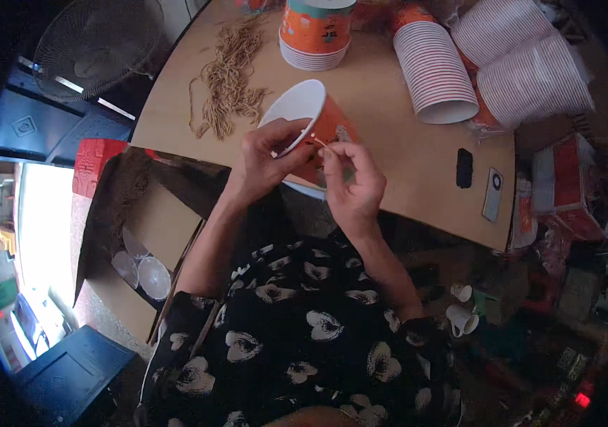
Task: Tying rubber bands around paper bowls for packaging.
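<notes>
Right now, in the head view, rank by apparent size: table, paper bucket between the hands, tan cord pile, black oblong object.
1. Table
2. Paper bucket and tan cord pile: too alike to rank
3. Black oblong object

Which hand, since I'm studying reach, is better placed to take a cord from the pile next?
Probably the left hand: it is nearer the cord pile, which lies just beyond it. The right hand is farther off. Both are busy at the bucket, though.

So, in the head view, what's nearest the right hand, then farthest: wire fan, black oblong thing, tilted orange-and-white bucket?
1. Tilted orange-and-white bucket, by the fingers.
2. Black oblong thing, to the right.
3. Wire fan, upper left.
</notes>
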The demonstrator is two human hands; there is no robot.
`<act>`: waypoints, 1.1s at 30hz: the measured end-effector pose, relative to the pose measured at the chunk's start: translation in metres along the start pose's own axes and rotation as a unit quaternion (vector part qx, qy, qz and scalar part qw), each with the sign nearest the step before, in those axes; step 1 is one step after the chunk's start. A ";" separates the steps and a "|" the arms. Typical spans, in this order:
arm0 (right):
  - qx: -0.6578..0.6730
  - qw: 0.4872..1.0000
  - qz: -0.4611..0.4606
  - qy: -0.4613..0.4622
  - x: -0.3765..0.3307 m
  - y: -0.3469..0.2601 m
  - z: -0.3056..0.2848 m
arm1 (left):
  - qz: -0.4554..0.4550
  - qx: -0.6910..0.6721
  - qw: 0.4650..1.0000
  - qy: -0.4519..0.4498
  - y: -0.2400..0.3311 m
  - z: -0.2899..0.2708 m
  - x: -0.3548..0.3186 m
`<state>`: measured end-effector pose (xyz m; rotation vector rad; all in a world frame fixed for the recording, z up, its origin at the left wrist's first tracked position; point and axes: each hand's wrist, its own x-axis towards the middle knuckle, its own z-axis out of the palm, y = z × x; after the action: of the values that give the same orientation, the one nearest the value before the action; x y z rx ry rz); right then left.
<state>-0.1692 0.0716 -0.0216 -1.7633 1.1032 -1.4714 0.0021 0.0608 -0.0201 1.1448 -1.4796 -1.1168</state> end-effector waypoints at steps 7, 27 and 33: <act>-0.041 0.998 -0.034 0.031 -0.001 0.009 0.007 | 0.008 0.019 0.999 0.046 0.000 0.004 -0.001; -0.092 0.995 -0.022 0.013 -0.003 0.013 0.002 | 0.064 0.130 0.988 0.045 0.019 0.014 -0.001; -0.092 0.995 -0.018 0.031 -0.006 0.016 -0.002 | 0.074 0.173 0.982 0.029 0.016 0.019 0.000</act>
<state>-0.1749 0.0688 -0.0379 -1.8815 1.2815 -1.4953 -0.0189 0.0653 -0.0071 1.2654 -1.7271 -0.7344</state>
